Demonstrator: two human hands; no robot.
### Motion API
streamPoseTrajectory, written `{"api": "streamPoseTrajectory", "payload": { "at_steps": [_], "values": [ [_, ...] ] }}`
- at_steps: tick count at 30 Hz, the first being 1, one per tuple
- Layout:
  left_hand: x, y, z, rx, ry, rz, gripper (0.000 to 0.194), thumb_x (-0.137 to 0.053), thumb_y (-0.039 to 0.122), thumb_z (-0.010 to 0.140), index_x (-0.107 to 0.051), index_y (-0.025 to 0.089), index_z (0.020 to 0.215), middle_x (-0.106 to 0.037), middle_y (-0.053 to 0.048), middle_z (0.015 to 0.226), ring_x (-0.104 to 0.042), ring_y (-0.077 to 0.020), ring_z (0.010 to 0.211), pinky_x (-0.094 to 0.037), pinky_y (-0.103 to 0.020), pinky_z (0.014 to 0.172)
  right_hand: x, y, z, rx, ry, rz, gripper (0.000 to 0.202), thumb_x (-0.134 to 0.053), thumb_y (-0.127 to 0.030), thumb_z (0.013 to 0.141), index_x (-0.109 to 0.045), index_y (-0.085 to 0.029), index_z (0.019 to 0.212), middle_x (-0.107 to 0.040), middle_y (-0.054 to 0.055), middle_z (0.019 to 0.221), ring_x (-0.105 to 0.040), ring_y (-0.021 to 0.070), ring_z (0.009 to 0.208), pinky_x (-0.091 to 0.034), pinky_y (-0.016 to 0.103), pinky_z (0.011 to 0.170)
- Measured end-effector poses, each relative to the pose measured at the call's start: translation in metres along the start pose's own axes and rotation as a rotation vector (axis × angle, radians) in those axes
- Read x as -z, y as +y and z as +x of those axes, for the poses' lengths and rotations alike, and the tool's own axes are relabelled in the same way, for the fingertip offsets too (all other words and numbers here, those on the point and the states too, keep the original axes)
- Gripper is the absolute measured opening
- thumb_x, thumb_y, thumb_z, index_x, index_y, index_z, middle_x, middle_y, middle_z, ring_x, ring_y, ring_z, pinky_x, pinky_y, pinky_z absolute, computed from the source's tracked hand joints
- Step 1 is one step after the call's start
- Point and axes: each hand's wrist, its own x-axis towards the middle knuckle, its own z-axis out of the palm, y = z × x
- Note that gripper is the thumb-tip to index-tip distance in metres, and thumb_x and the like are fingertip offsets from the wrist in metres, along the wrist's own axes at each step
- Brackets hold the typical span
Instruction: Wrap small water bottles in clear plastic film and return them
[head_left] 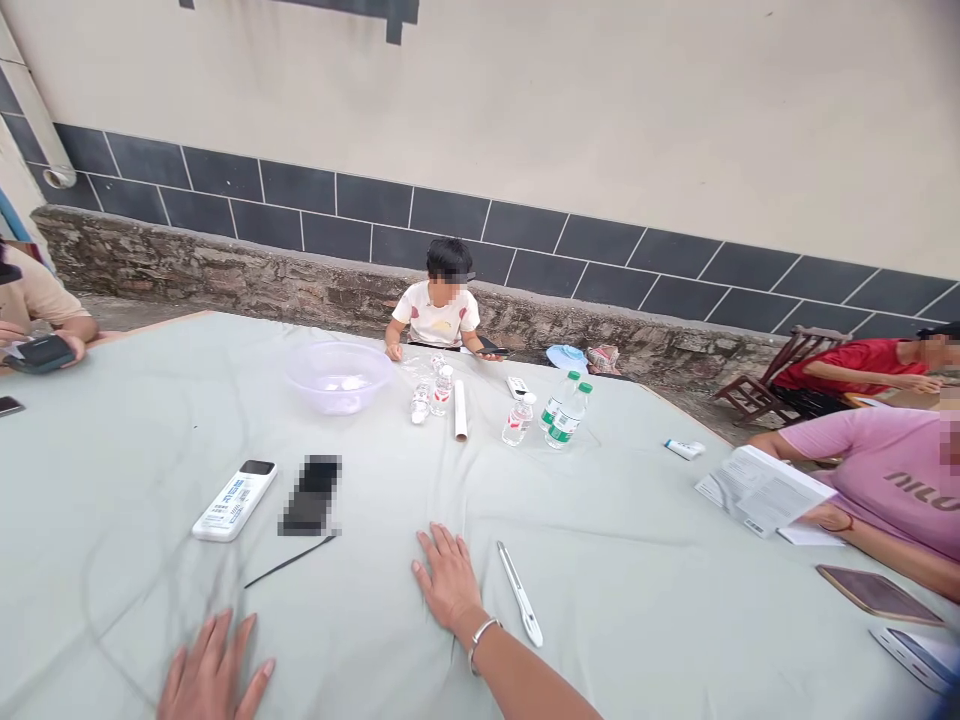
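My left hand rests palm down near the table's front edge, fingers spread, holding nothing. Farther in, my right hand also lies flat with its fingers apart, a silver bracelet at the wrist. Just right of it is a slim white utility knife, not touched. Beyond my left hand lie a thin black strip, a white rectangular device with a dark screen and a dark, pixelated phone-like object. A pale grey-green cloth covers the table under both hands.
Farther back stand a translucent purple basin, small water bottles, green-capped bottles and a white roll. Several people sit around the table. One at the right holds printed paper; a brown-edged tablet-like object lies nearby.
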Motion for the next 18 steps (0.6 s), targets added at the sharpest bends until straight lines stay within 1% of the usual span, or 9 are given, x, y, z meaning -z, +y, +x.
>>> {"api": "streamPoseTrajectory", "payload": {
  "at_steps": [5,8,11,15,18],
  "values": [
    [-0.005,-0.001,0.004,0.033,0.002,0.037,0.076,-0.034,0.055,0.080,-0.043,0.011,0.141,-0.030,-0.015,0.154,-0.019,-0.0310,0.144,-0.013,-0.050,0.116,-0.002,0.000,0.001,0.002,0.005,-0.017,0.057,-0.021,-0.048,0.096,-0.034,-0.025,0.147,-0.023,0.004,0.157,-0.016,0.0208,0.145,-0.006,0.042,0.118],
    [-0.007,-0.003,0.006,0.039,0.020,0.079,0.078,-0.033,0.057,0.079,-0.043,0.011,0.142,-0.027,-0.013,0.155,-0.018,-0.0306,0.144,-0.013,-0.048,0.116,-0.002,-0.001,0.001,0.000,0.002,-0.014,0.057,-0.021,-0.048,0.096,-0.034,-0.024,0.147,-0.023,0.004,0.157,-0.016,0.0208,0.145,-0.005,0.041,0.118],
    [-0.009,-0.004,0.006,0.028,0.025,0.075,0.079,-0.032,0.057,0.080,-0.042,0.011,0.142,-0.027,-0.014,0.155,-0.017,-0.0307,0.145,-0.013,-0.048,0.116,-0.002,-0.001,0.001,-0.002,0.004,-0.011,0.058,-0.020,-0.048,0.096,-0.034,-0.024,0.147,-0.023,0.004,0.157,-0.015,0.0211,0.145,-0.005,0.041,0.118],
    [-0.005,-0.001,0.002,0.005,0.033,0.011,0.077,-0.032,0.055,0.081,-0.041,0.009,0.142,-0.029,-0.016,0.153,-0.020,-0.0313,0.144,-0.012,-0.050,0.116,-0.003,0.000,0.001,0.007,0.015,-0.004,0.058,-0.021,-0.048,0.096,-0.035,-0.024,0.146,-0.024,0.005,0.157,-0.016,0.0219,0.145,-0.006,0.042,0.118],
    [0.003,0.003,-0.003,-0.019,0.039,-0.018,0.072,-0.030,0.052,0.084,-0.042,0.012,0.142,-0.036,-0.016,0.151,-0.022,-0.0299,0.143,-0.010,-0.052,0.116,-0.002,0.000,0.000,0.003,0.013,0.001,0.057,-0.021,-0.048,0.096,-0.036,-0.024,0.146,-0.024,0.005,0.157,-0.017,0.0215,0.145,-0.006,0.042,0.118]
  ]
}}
